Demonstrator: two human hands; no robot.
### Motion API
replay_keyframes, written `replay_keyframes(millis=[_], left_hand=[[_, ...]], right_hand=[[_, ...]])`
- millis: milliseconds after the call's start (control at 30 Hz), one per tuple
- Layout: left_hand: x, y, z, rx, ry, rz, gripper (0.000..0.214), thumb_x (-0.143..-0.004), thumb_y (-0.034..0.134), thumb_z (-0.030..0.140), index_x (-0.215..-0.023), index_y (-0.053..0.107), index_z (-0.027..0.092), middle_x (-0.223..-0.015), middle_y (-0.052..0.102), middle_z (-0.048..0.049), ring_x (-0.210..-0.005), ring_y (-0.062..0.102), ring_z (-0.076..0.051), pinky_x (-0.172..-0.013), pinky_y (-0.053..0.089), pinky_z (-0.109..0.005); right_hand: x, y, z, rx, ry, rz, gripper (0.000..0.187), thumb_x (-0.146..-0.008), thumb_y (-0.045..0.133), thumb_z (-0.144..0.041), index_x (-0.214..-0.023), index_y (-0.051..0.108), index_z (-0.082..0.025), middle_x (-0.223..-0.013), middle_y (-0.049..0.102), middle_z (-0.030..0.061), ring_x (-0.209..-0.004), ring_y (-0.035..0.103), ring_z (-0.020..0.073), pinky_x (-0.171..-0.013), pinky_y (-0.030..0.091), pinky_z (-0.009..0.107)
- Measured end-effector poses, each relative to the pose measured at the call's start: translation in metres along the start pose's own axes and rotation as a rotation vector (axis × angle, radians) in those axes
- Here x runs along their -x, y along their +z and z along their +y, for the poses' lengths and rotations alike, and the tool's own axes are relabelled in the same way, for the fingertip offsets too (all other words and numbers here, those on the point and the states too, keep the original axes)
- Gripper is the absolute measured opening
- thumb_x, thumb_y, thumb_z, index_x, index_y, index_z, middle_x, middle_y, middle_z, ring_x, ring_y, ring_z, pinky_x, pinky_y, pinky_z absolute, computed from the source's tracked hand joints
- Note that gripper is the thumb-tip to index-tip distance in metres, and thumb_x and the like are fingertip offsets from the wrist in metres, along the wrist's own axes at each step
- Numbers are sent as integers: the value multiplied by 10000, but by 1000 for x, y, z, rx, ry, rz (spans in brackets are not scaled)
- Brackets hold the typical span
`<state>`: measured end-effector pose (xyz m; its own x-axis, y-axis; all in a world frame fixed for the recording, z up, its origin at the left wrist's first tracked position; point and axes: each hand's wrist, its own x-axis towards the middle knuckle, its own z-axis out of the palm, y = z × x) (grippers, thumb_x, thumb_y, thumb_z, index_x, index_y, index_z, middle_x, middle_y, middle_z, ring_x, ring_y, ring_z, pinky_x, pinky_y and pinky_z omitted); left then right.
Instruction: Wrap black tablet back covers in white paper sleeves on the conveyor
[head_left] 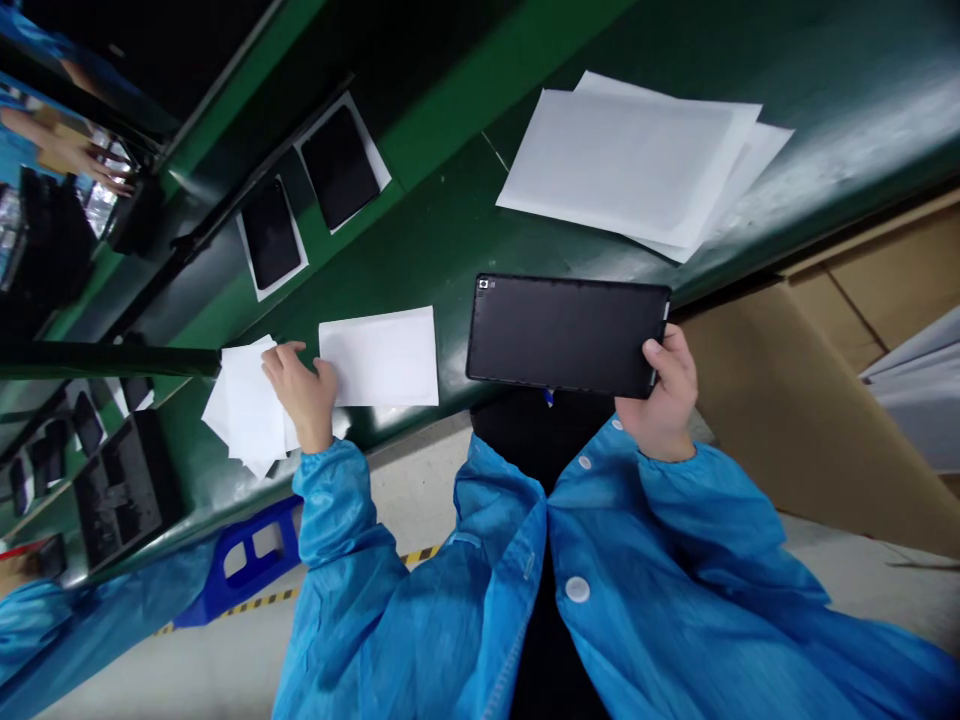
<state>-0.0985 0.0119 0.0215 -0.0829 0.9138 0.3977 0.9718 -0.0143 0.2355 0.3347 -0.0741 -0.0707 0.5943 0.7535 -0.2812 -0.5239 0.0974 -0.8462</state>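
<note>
My right hand (666, 392) grips the short right end of a black tablet (568, 335), thumb on top. The tablet's back faces up, with a camera in its upper left corner, and it is held above the bench's near edge. My left hand (302, 388) rests over the right side of a loose stack of white sheets (251, 408), thumb apart from the bent fingers. Beside the thumb lies a single white sheet (381, 358), flat on the bench; whether the thumb touches it I cannot tell.
Larger white sheets (634, 160) lie on the green bench (450, 220). Two dark tablets (341, 167) sit on white sheets along the line. An open cardboard box (810, 410) stands at right. Co-workers' hands (90, 160) show at left, near a blue stool (251, 560).
</note>
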Motion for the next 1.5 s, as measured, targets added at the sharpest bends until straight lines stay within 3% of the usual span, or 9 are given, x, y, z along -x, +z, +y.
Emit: replay_keyframes(millis=[67, 200, 367, 633, 933, 1100, 1233, 1367, 1500], left_hand=[[11, -1, 32, 53, 102, -46, 147, -951, 631, 254, -1078, 565, 220, -1076, 571, -90, -1042, 592, -304, -898, 521, -518], [40, 1, 101, 142, 371, -394, 244, -1017, 616, 325, -1231, 593, 209, -1182, 652, -114, -1101, 612, -299, -936, 527, -463], [65, 9, 140, 30, 376, -490, 490, -990, 723, 455, -1384, 578, 203, -1331, 648, -156, -1243, 568, -367, -979, 483, -481], [91, 5, 139, 107, 355, -504, 214, -1049, 673, 362, -1192, 646, 205, -1123, 691, -120, -1070, 610, -311, -923, 510, -445], [76, 6, 132, 273, 210, -436, 205, -1089, 561, 256, -948, 703, 212, -944, 730, -73, -937, 650, -247, -886, 543, -411], [75, 6, 141, 180, 318, -577, 144, -997, 719, 338, -1044, 668, 212, -1086, 698, -102, -1025, 619, -291, -912, 530, -440], [79, 2, 148, 24, 400, -641, 180, -984, 684, 286, -1133, 644, 193, -1163, 667, -133, -1051, 585, -326, -901, 519, -460], [86, -4, 151, -3, 476, -644, 253, -989, 680, 308, -1198, 628, 174, -1254, 651, -162, -1131, 574, -356, -926, 526, -476], [88, -3, 145, 112, 465, -574, 91, -1057, 571, 230, -1055, 650, 185, -1164, 674, -147, -1095, 610, -313, -918, 542, -440]], right_hand=[[0, -1, 1, 16, -6, -2, 286, -801, 809, -471, -861, 599, -287, -842, 649, 2, -792, 653, 222, -736, 621, 436], [2, -1, 0, 17, -13, 2, 264, -786, 795, -458, -854, 602, -291, -863, 663, 13, -845, 657, 241, -742, 603, 428], [10, 8, -12, -23, 14, 37, 256, -712, 801, -381, -849, 640, -236, -855, 686, 9, -810, 633, 188, -758, 575, 342], [12, 14, -14, -29, 36, 80, 244, -669, 790, -355, -803, 646, -212, -796, 685, -7, -767, 599, 156, -724, 510, 287], [16, 16, -16, -8, 1, 80, 246, -653, 779, -352, -793, 630, -217, -809, 660, -3, -778, 604, 166, -740, 524, 309], [15, 14, -16, -10, -50, 92, 220, -639, 787, -351, -771, 656, -234, -803, 666, -13, -797, 602, 170, -770, 535, 312], [16, 16, -17, -41, -48, 96, 200, -641, 769, -328, -784, 665, -235, -830, 688, -15, -829, 620, 166, -825, 546, 310], [18, 18, -18, -45, -62, 90, 195, -648, 762, -318, -799, 677, -227, -842, 711, -9, -838, 632, 164, -823, 547, 304], [17, 18, -20, -68, -57, 78, 214, -624, 772, -313, -792, 678, -219, -798, 704, -22, -796, 633, 140, -788, 541, 263]])
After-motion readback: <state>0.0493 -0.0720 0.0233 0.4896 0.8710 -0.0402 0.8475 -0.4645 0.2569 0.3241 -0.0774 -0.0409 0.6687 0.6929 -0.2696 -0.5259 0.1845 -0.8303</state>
